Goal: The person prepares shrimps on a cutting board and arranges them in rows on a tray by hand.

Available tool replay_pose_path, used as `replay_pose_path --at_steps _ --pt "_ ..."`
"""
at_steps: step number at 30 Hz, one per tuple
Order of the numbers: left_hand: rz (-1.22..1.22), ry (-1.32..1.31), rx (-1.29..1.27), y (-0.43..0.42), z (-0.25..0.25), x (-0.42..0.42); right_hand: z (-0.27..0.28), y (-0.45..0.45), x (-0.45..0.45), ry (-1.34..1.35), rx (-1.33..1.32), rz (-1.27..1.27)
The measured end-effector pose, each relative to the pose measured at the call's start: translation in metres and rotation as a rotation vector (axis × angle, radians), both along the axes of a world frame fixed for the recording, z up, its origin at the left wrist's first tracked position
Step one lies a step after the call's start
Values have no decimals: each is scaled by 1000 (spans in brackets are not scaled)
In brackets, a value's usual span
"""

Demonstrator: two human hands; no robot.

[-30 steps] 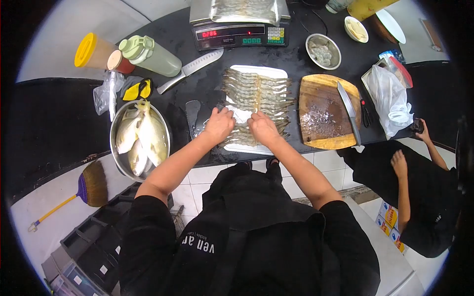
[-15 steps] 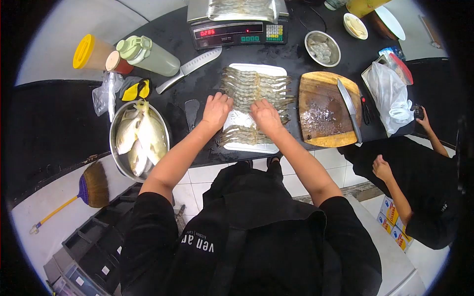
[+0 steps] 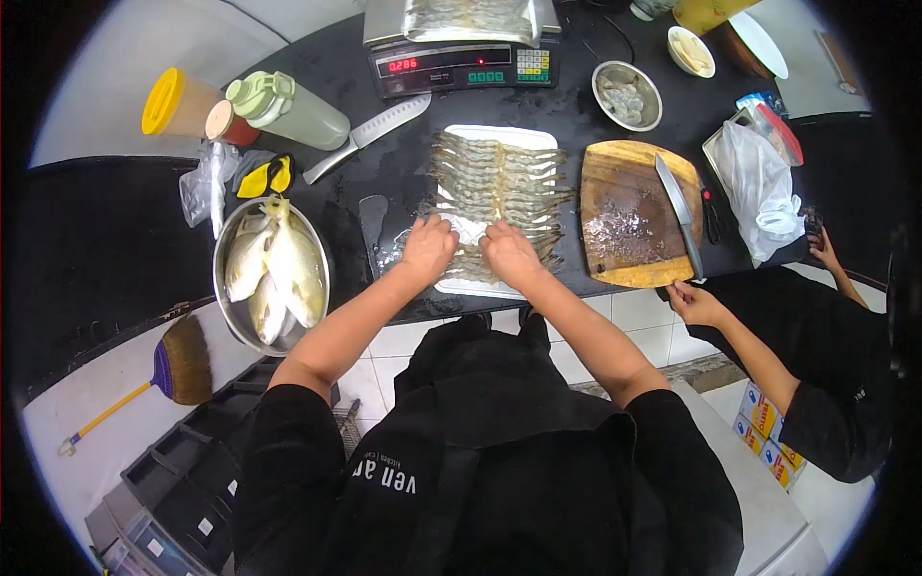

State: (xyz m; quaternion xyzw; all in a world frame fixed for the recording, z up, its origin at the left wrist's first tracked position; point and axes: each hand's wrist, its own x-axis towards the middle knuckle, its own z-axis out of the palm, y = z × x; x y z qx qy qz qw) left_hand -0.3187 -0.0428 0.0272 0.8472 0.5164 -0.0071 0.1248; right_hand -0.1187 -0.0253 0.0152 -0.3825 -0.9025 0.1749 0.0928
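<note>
Rows of shrimp (image 3: pixel 499 182) lie side by side on a white tray (image 3: pixel 538 139) in front of me. My left hand (image 3: pixel 429 248) is at the tray's left edge, its fingers curled down over the ends of the lower shrimp. Beside it, my right hand (image 3: pixel 511 252) rests over the middle of the lower rows, fingers bent and close together. Both sets of fingertips touch the shrimp at the gap between the upper and lower rows. Whatever is pinched under the fingers is too small to make out.
A wooden board (image 3: pixel 624 182) with a knife (image 3: pixel 680 216) is right of the tray. Left are a bowl of fish (image 3: pixel 325 259) and another knife (image 3: pixel 370 134). A scale (image 3: pixel 461 67) stands behind. A co-worker's hand (image 3: pixel 699 305) touches the board's near edge.
Both my hands went up to the upper rows, then came back down to the lower ones. The co-worker's hand has moved left to the wooden board.
</note>
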Motion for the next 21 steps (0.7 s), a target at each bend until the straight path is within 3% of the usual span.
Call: replay_pose_path --at_steps 3,13,16,18,21 --pt "41 -54 143 10 -2 -1 1 10 0 -4 -9 -24" --pt "110 -38 213 21 20 -2 19 12 7 66 55 -73" --pt "116 -176 194 -5 16 -2 18 -11 12 46 -13 -22" --pt "24 -24 -95 -17 13 -1 15 -18 11 -13 -76 27" --pt "34 7 -97 -16 7 2 12 -18 7 -29 -58 29"
